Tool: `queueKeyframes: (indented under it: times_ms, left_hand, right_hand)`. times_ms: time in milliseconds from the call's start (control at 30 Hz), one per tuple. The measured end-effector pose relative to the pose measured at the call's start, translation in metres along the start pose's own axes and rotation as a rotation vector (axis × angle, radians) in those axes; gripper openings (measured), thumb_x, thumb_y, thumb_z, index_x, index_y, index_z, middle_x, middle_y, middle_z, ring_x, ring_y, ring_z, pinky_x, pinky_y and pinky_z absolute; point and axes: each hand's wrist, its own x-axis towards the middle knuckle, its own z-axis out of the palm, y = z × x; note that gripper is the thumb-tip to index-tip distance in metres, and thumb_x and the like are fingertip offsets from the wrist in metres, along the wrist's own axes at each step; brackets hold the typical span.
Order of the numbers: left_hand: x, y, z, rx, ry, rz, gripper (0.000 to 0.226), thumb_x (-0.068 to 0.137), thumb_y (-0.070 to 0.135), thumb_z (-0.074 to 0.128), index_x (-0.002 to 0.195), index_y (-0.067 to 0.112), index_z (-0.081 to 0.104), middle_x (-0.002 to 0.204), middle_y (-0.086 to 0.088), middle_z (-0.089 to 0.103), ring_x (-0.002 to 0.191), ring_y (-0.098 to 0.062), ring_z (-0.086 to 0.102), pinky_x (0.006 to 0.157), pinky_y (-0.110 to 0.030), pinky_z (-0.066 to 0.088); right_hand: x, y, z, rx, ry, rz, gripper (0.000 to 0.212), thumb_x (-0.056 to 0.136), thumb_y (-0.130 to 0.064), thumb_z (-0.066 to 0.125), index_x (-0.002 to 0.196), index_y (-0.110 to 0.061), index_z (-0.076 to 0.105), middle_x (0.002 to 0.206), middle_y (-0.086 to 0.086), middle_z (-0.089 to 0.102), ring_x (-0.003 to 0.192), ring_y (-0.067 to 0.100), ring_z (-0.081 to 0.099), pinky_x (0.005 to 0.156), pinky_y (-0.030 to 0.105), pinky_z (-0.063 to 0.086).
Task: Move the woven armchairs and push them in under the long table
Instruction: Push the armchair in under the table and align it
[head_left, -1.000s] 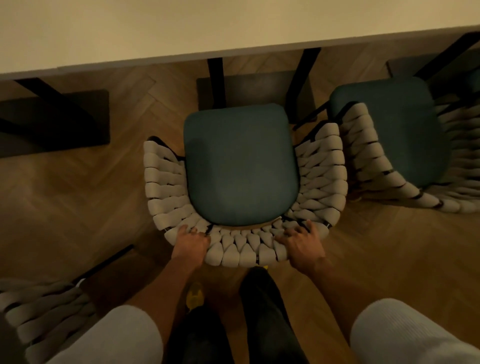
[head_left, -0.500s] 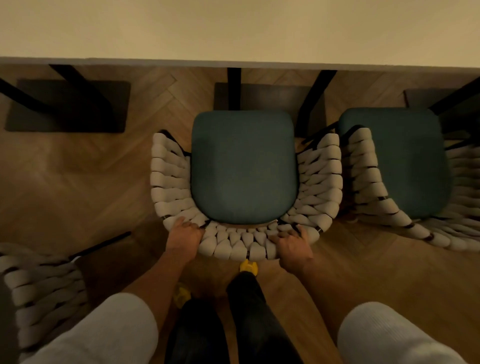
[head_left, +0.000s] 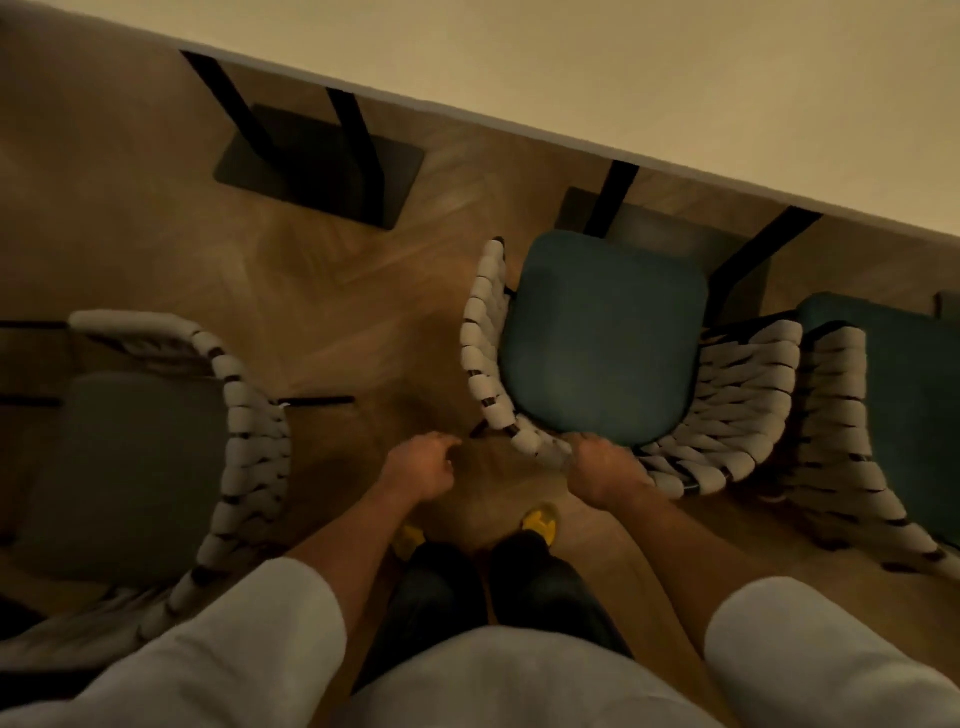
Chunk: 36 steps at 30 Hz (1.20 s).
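Note:
A woven armchair with a teal seat cushion stands in front of me, its front edge close to the long pale table. My right hand grips the woven back rim of this chair. My left hand hovers off the chair to its left, over the floor, with fingers loosely curled and holding nothing. A second woven armchair with a teal cushion stands right beside it on the right. A third woven armchair with a grey seat stands apart at the left, away from the table.
Black table legs on flat dark base plates stand under the table. Herringbone wood floor lies between the left chair and the middle chair. My dark trousers and yellow shoes are just behind the middle chair.
My left hand has let go of the chair's back rim and moved left. My view has swung left and tilted, bringing the grey-seated chair into sight.

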Motion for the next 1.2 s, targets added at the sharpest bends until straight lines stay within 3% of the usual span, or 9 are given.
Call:
queueKeyframes:
  times_ms: [267,500,667,833,1000,1200]
  left_hand:
    - [-0.064,-0.138,-0.022,-0.182,0.097,-0.238,0.046,0.097,0.035,0.05,0.143,0.037,0.052,0.139,0.004,0.061,0.122,-0.021,0.06,0.098,-0.04,0.053]
    - [-0.114,-0.23,-0.028,-0.366,0.248,-0.363,0.044,0.098,0.032,0.053,0.142,0.034,0.055,0.135,0.006,0.064,0.122,-0.021,0.06,0.099,-0.04,0.053]
    - [-0.148,-0.281,-0.009,-0.488,0.391,-0.472,0.043,0.097,0.036,0.056,0.14,0.032,0.056,0.13,0.003,0.066,0.115,-0.025,0.063,0.091,-0.041,0.055]
    - [-0.168,-0.321,0.026,-0.635,0.405,-0.603,0.069,0.084,0.057,0.067,0.144,0.028,0.051,0.137,0.004,0.061,0.123,-0.02,0.059,0.095,-0.04,0.053]
    - [-0.171,-0.34,0.059,-0.701,0.333,-0.68,0.106,0.065,0.078,0.073,0.15,0.023,0.043,0.147,-0.001,0.054,0.129,-0.024,0.054,0.1,-0.04,0.05]
    - [-0.157,-0.345,0.081,-0.629,0.268,-0.764,0.105,0.061,0.077,0.074,0.147,0.026,0.044,0.139,-0.005,0.057,0.125,-0.028,0.055,0.102,-0.044,0.046]
  right_hand:
    - [0.03,-0.133,-0.033,-0.092,0.026,-0.184,0.041,0.1,-0.029,0.047,0.139,-0.018,0.051,0.135,0.011,0.059,0.112,0.034,0.062,0.093,0.05,0.053]
    - [0.051,-0.253,-0.051,-0.262,-0.003,-0.352,0.052,0.098,-0.027,0.051,0.149,-0.016,0.045,0.139,0.011,0.056,0.12,0.033,0.059,0.096,0.046,0.052]
    - [0.067,-0.335,-0.05,-0.382,-0.008,-0.458,0.058,0.097,-0.031,0.054,0.152,-0.02,0.042,0.145,0.01,0.051,0.127,0.035,0.056,0.101,0.047,0.05]
    - [0.093,-0.415,-0.051,-0.588,-0.066,-0.604,0.049,0.097,-0.033,0.056,0.141,-0.011,0.049,0.136,0.014,0.054,0.123,0.036,0.055,0.099,0.048,0.05]
    - [0.131,-0.489,-0.048,-0.8,-0.112,-0.838,0.062,0.097,-0.034,0.059,0.153,-0.017,0.037,0.152,0.013,0.044,0.132,0.036,0.049,0.108,0.049,0.042]
    - [0.184,-0.553,-0.034,-1.098,-0.083,-1.089,0.069,0.095,-0.033,0.065,0.156,-0.018,0.036,0.163,0.011,0.029,0.152,0.033,0.023,0.12,0.049,0.026]
